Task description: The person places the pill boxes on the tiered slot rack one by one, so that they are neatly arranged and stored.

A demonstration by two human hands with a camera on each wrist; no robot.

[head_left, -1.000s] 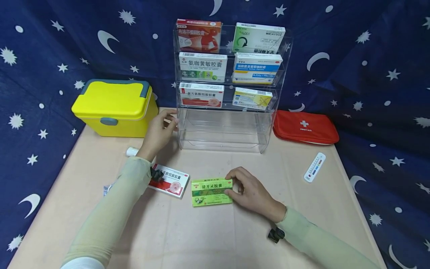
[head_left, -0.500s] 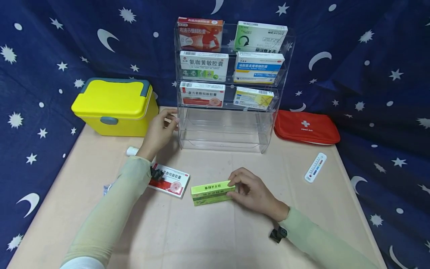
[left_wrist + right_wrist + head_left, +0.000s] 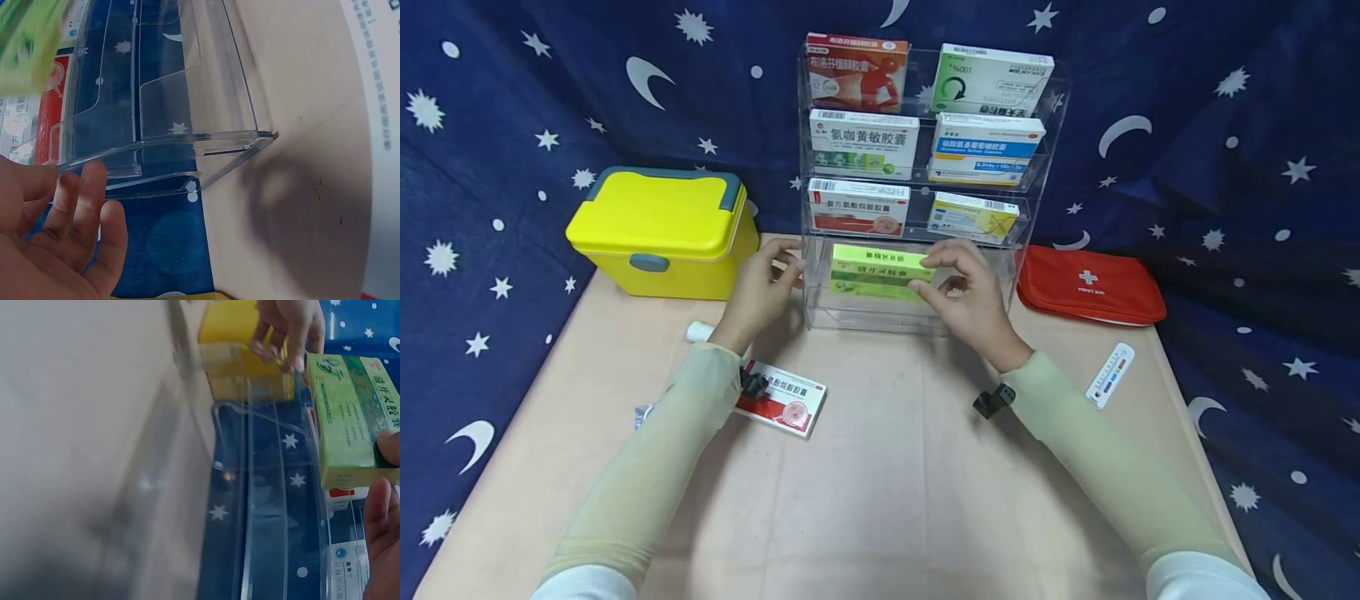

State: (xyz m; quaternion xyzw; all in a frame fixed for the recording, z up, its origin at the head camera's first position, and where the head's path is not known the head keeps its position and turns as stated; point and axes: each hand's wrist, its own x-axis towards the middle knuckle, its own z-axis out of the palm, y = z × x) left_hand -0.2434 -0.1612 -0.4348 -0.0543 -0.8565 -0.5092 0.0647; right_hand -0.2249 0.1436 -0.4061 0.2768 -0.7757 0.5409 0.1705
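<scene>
A clear acrylic display rack (image 3: 872, 318) stands at the back, its upper tiers holding several medicine boxes. My left hand (image 3: 762, 287) grips the rack's left edge; in the left wrist view, thumb and fingers (image 3: 94, 194) lie on either side of the clear side panel. Pinched by its right end, a green medicine box (image 3: 880, 275) is in my right hand (image 3: 976, 304), in front of the lowest tier. The right wrist view shows the thumb on the printed face of the green box (image 3: 350, 419), which is apart from the tiers' front lips there.
A yellow lidded case (image 3: 655, 229) is left of the rack, a red first-aid pouch (image 3: 1086, 287) right of it. On the table lie a red-and-white medicine box (image 3: 786, 400), a white cylinder (image 3: 698, 331) partly behind the left wrist, and a thermometer card (image 3: 1110, 375).
The right hand has tipped the green box, lifted it off the table and carried it back to the rack's lowest tier. The left hand has stayed on the rack's edge.
</scene>
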